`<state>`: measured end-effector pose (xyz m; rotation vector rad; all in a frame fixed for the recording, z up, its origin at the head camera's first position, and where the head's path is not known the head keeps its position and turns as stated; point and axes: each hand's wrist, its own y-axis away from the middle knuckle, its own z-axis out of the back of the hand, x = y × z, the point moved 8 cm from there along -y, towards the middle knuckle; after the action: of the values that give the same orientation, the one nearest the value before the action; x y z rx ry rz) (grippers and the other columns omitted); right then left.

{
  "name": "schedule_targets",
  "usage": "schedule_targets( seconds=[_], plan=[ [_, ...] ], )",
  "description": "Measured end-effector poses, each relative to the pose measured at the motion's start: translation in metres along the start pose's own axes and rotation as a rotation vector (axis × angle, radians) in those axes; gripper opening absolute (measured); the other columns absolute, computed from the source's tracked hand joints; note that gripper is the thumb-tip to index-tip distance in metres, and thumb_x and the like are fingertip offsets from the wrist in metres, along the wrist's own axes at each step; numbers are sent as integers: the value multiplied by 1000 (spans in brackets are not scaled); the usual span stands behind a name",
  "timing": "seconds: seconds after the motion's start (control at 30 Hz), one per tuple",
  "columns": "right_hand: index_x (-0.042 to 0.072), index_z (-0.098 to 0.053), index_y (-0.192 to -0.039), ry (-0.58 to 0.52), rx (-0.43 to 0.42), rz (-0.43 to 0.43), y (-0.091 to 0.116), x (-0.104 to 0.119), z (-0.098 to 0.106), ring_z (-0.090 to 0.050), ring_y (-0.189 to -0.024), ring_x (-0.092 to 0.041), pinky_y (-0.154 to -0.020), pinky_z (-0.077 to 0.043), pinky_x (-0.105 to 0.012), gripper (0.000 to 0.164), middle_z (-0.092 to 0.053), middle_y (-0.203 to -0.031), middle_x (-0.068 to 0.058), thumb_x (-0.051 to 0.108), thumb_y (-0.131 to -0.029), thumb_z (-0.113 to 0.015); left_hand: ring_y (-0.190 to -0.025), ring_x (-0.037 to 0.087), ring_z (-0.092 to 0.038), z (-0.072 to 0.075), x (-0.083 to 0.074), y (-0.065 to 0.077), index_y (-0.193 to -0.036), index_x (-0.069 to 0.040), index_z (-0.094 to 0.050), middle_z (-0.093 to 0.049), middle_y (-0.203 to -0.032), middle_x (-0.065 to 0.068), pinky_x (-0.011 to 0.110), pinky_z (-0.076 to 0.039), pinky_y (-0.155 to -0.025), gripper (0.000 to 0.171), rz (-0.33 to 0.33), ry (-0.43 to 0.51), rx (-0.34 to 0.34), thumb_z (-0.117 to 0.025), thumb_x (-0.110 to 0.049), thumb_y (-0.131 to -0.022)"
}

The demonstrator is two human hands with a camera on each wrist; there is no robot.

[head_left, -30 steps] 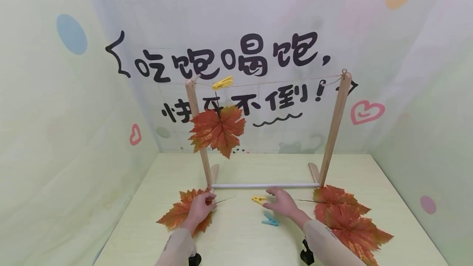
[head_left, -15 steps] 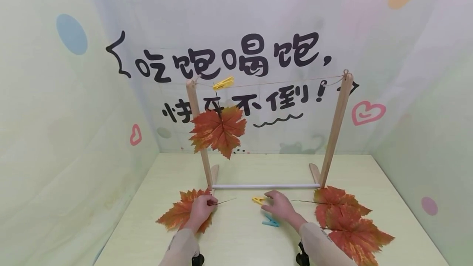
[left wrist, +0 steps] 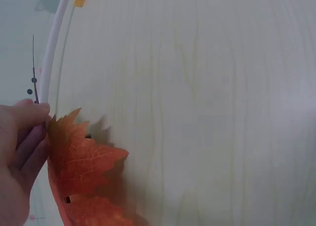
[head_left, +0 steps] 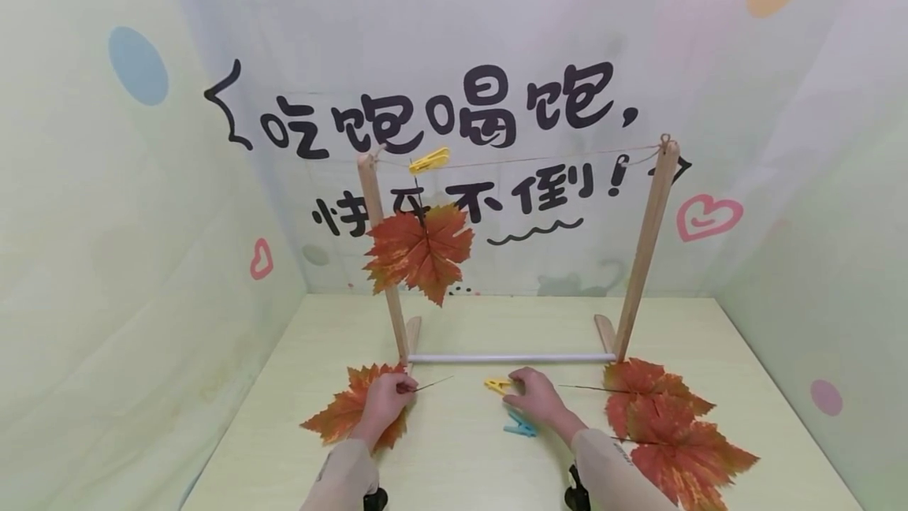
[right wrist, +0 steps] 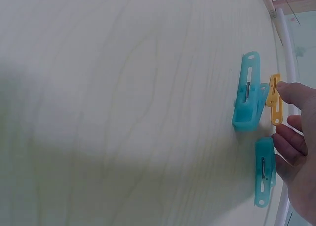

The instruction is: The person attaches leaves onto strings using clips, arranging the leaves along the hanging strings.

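Observation:
My left hand (head_left: 388, 404) pinches the dark stem of an orange-red artificial maple leaf (left wrist: 81, 161), thumb against fingers. The stem's thin end points out past the fingertips, toward the middle. My right hand (head_left: 539, 399) is at a yellow clothespin (head_left: 496, 386) lying on the table, thumb and forefinger spread around its near end. In the right wrist view the thumb tip overlaps this yellow clothespin (right wrist: 275, 100). Two teal clothespins, one (right wrist: 248, 95) beside the yellow one and another (right wrist: 264, 171) by the lower fingers, lie close to that hand.
A wooden frame, with a left post (head_left: 383, 274) and right post (head_left: 644, 251), carries a string (head_left: 539, 158). A yellow clothespin (head_left: 429, 160) clips a maple leaf (head_left: 422, 251) there. A white rod (head_left: 511, 357) joins the feet. Two more leaves (head_left: 684, 448) overlap at right.
My right hand has shifted slightly, its thumb and forefinger coming in around the yellow clothespin. The left hand's fingers have settled into a closer pinch on the leaf stem.

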<state>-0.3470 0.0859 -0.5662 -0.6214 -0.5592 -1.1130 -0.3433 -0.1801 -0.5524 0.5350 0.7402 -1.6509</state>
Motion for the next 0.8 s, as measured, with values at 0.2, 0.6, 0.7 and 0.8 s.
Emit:
schedule_targets(
  seconds=[0.2, 0.6, 0.7, 0.8],
  plan=[
    [-5, -64, -100, 63, -7, -4, -2, 2, -4, -57, -83, -21, -75, -48, -37, 35, -63, -94, -11, 14, -73, -74, -68, 12, -59, 7, -5, -1, -81, -1, -70, -65, -75, 3, 23, -50, -60, 13, -51, -15, -7, -71, 6, -71],
    [-3, -67, -93, 125, -50, -30, -2, 1, -5, -51, -71, -13, -66, -47, -32, 24, -60, -81, -5, 8, -72, -71, -67, 13, -60, 20, -15, -1, -79, -2, -70, -66, -76, 5, 23, -51, -58, 13, -46, 27, -14, -71, 7, -71],
    [-3, -67, -92, 126, -56, -15, -1, 0, -4, -50, -71, -13, -66, -47, -32, 23, -60, -81, -5, 7, -72, -71, -67, 13, -59, 20, -19, 0, -79, -2, -70, -66, -76, 5, 21, -50, -57, 12, -54, 45, -3, -70, 8, -71],
    [-4, -66, -92, 121, -50, -5, -1, 1, -4, -51, -72, -14, -66, -47, -33, 22, -60, -81, -6, 7, -73, -70, -68, 13, -60, 21, -23, -1, -80, -1, -70, -67, -77, 6, 21, -50, -57, 12, -65, 64, 9, -69, 8, -72]
  ],
)
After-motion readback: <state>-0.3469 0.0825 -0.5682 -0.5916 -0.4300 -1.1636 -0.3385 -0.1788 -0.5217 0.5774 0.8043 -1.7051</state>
